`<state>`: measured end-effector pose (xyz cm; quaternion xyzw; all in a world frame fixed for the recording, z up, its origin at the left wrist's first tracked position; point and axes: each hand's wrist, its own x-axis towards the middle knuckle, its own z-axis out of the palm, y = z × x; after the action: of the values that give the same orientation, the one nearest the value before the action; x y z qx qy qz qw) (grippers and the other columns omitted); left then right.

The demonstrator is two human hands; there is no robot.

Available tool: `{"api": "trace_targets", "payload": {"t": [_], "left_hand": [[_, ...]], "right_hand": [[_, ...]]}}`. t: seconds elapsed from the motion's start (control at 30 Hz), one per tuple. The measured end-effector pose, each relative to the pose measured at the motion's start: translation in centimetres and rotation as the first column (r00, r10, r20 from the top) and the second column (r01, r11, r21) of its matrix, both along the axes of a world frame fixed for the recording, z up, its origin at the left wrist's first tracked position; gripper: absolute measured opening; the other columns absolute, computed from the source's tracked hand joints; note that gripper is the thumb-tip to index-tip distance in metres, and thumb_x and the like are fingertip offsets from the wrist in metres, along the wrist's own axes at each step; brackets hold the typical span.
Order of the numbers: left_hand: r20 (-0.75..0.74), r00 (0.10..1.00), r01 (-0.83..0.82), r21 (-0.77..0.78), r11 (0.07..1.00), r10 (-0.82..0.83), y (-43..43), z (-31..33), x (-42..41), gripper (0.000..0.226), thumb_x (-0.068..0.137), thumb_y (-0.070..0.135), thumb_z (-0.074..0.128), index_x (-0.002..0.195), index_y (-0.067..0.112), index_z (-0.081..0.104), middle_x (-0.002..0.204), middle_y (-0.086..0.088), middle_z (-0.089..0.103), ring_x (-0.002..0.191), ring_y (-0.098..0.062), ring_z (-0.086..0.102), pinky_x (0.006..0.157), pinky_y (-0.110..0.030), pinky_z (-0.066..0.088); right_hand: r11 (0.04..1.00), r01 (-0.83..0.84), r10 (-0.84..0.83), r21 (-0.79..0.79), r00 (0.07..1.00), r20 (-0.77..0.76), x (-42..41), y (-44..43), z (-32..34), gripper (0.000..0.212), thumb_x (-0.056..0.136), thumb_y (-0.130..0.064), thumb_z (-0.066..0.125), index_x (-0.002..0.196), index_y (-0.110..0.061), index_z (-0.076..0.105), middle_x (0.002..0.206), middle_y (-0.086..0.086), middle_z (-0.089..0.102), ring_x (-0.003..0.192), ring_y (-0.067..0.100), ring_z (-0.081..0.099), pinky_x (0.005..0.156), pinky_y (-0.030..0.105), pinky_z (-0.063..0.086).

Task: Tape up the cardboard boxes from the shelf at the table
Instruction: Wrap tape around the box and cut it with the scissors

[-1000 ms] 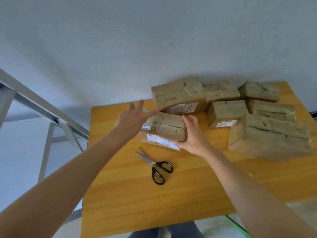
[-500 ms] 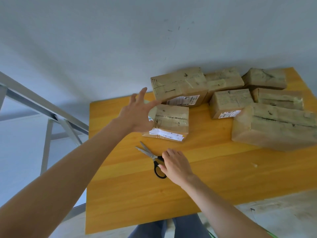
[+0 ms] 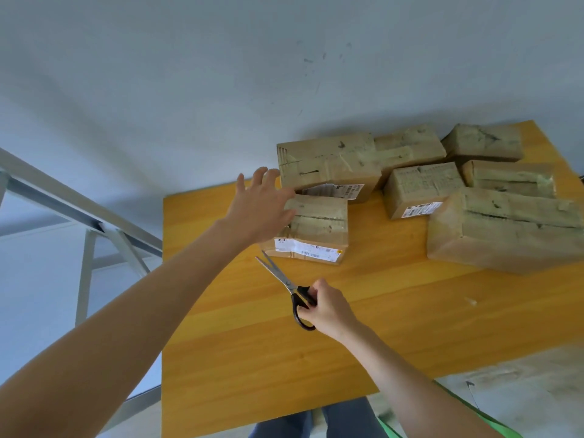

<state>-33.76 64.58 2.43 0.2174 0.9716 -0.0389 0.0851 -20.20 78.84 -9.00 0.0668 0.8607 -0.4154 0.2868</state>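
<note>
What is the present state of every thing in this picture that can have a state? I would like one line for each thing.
Near box: closed, taped over, lying on the table.
Six other boxes: closed, taped over, clustered at the table's far right.
Scissors: blades slightly apart, tips toward the near box.
Left hand: fingers spread, at the near box's left end.
Right hand: grips the scissors' black handles.
</note>
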Motion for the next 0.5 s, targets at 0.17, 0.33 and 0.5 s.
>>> {"api": "trace_targets", "payload": {"t": [0.17, 0.33, 0.5], "left_hand": [[-0.053, 0.992, 0.106, -0.11, 0.988, -0.112, 1.0, -0.6, 0.8, 0.041, 0.099, 0.026, 0.043, 0.14, 0.029, 0.042, 0.149, -0.007, 0.033, 0.144, -0.025, 0.018, 0.113, -0.063, 0.006], [-0.017, 0.999, 0.026, -0.087, 0.996, -0.028, 1.7, -0.1, 0.9, 0.043, 0.096, 0.021, 0.042, 0.139, 0.029, 0.042, 0.137, -0.004, 0.046, 0.136, -0.024, 0.029, 0.113, -0.065, 0.007], [0.018, 0.999, -0.032, -0.051, 0.998, 0.033, 2.0, 0.4, 0.7, 0.042, 0.095, 0.02, 0.039, 0.136, 0.024, 0.046, 0.135, -0.005, 0.045, 0.133, -0.023, 0.033, 0.112, -0.059, 0.014]], "right_hand": [[0.886, 0.22, -0.149, -0.408, 0.969, 0.199, 1.3, 1.8, 1.8, 0.05, 0.078, -0.047, 0.078, 0.093, -0.01, 0.049, 0.075, 0.005, 0.049, 0.066, 0.018, 0.048, 0.065, 0.025, 0.04], [0.772, 0.267, -0.173, -0.577, 0.961, 0.214, 1.9, 2.5, 2.7, 0.056, 0.084, -0.061, 0.063, 0.089, -0.006, 0.053, 0.071, 0.01, 0.055, 0.068, 0.02, 0.051, 0.076, 0.023, 0.045], [0.672, 0.338, -0.221, -0.659, 0.941, 0.257, 1.0, 3.2, 3.7, 0.052, 0.087, -0.061, 0.055, 0.076, -0.01, 0.051, 0.069, 0.007, 0.056, 0.068, 0.022, 0.051, 0.067, 0.024, 0.041]]}}
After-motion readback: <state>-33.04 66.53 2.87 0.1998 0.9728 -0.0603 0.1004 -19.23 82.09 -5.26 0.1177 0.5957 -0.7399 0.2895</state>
